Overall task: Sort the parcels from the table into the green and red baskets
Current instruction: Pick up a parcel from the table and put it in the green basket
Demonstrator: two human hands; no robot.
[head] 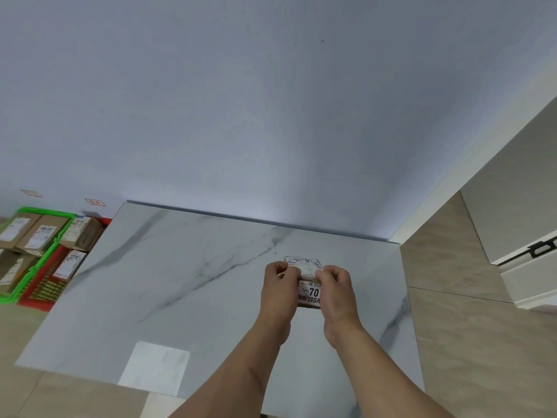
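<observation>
Parcel (308,286), gripped at its sides by curled fingers of left hand (278,289) and right hand (337,292), should be label-checked before green basket (39,260) or red basket (45,285) is chosen.

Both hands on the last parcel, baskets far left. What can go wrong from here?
1. The left hand and right hand hide much of the small parcel and its label, so a misread and wrong basket seem possible.
2. The green basket looks full; another box may sit proud or slide off.
</observation>
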